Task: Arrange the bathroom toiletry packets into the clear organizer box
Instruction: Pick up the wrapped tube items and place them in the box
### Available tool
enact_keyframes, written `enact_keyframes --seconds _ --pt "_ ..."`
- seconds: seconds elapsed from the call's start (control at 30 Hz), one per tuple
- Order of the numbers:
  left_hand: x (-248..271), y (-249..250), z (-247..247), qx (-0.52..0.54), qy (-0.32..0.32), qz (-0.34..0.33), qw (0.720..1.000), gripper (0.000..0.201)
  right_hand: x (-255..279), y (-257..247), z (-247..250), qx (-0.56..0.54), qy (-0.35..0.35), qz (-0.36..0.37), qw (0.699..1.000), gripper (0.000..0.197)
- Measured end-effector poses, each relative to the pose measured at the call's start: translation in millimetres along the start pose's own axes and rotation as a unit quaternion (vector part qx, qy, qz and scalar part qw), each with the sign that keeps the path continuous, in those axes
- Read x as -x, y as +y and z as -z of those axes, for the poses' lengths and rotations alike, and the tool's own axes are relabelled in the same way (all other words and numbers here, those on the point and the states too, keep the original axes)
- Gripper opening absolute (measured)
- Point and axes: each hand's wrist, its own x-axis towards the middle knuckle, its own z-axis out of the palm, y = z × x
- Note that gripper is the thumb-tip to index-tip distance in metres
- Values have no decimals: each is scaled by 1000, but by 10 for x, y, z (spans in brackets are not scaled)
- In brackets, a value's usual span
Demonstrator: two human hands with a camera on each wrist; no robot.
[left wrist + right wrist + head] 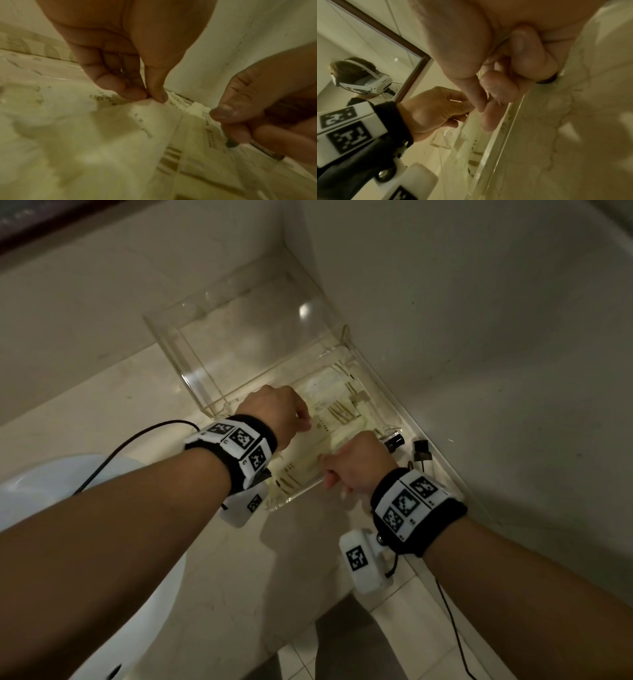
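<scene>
The clear organizer box (191, 361) stands open in the counter's corner, lid tipped back against the wall. Inside lie white toiletry packets (339, 412) printed with olive stripes. My left hand (305, 419) reaches into the box; in the left wrist view its thumb and fingertips (154, 97) pinch the top edge of a white packet (120, 135). My right hand (329, 474) is at the box's near end, thumb and forefinger pinching the edge of a neighbouring packet (212, 135). The right wrist view shows both hands (485, 108) close together above the box's clear wall (496, 142).
Two small dark bottles (394, 441) (423, 451) stand by the right wall beside the box. A white basin (68, 491) lies at the left, with a black cable (137, 436) across the marble counter (102, 405). A framed mirror (368, 54) hangs on the wall.
</scene>
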Motion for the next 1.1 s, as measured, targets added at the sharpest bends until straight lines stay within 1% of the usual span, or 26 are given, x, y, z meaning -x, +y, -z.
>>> enact_keyframes --seconds 0.13,0.23,0.4,0.5,0.57,0.67,0.73,0.8,0.9,1.0,1.1 --pt "6 18 -12 -11 7 -4 1000 12 -44 -5 66 -22 10 -2 1000 31" --pt "12 23 -37 -15 21 -6 1000 13 -49 -29 91 -16 17 12 1000 27" --pt "42 -4 -63 -11 29 -12 999 11 -80 -18 92 -5 19 12 1000 28" --pt "91 -56 -40 25 33 -11 999 11 -98 -24 72 -15 19 15 1000 27" --pt "163 -105 -3 58 47 -8 997 10 -98 -73 53 -19 21 18 999 29" --pt "330 -221 91 99 75 -2 992 11 -38 -225 3 -31 13 42 999 31" --pt "476 -340 185 119 91 3 989 9 40 -380 -69 -29 8 63 998 29" --pt "660 -510 285 133 116 14 984 7 129 -580 -204 -18 0 80 997 27" --pt "1026 -859 452 152 159 43 975 9 310 -950 -531 4 -29 112 993 24" --pt "1483 -1340 615 174 207 87 959 12 535 -1330 -999 28 -65 159 985 23" --pt "2041 -1910 715 194 263 140 935 14 838 -1684 -1591 63 -109 208 970 23"
